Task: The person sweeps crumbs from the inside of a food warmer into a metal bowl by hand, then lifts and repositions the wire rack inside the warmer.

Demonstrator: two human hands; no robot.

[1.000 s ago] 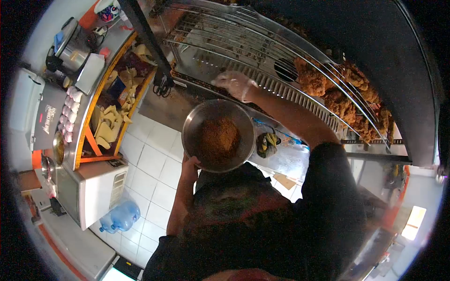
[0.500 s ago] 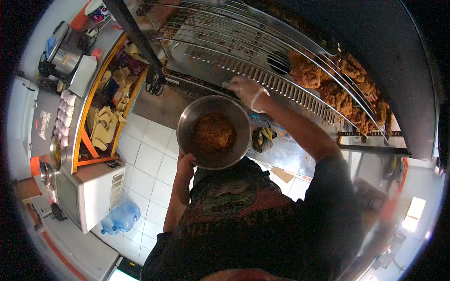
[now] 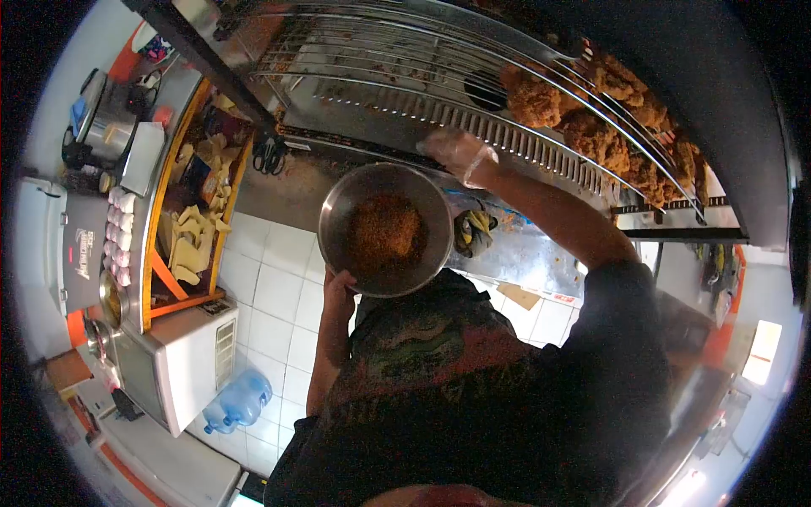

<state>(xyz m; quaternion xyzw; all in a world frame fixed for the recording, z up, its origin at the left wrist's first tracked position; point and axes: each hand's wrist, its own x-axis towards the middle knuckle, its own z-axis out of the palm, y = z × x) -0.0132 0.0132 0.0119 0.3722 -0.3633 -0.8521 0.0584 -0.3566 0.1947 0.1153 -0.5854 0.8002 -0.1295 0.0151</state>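
My left hand (image 3: pixel 340 286) grips the near rim of a steel mixing bowl (image 3: pixel 332 211), thumb over the edge. Inside lies a heap of orange-brown crumbly seasoning or breading (image 3: pixel 389 232). Past the bowl's far rim, my right hand (image 3: pixel 460 156) wears a clear plastic glove and hovers by the front edge of a display cabinet with a wire rack (image 3: pixel 372 80). Its fingers are blurred, so I cannot tell whether they hold anything. Pieces of fried chicken (image 3: pixel 591 139) sit on the right side of the rack. A dark knotted bag (image 3: pixel 475 232) lies just right of the bowl.
At left, a counter carries a row of eggs (image 3: pixel 118 237) and a pot (image 3: pixel 110 131). Yellowish scraps (image 3: pixel 193 241) fill the orange-edged shelf below. A white microwave-like appliance (image 3: pixel 198 355) and a blue water jug (image 3: pixel 241 401) stand lower left. A dark post (image 3: pixel 207 63) rises beside the rack.
My gloved right hand has shifted slightly right and changed its finger pose at the cabinet edge. The bowl stays in my left hand. The view has turned a little.
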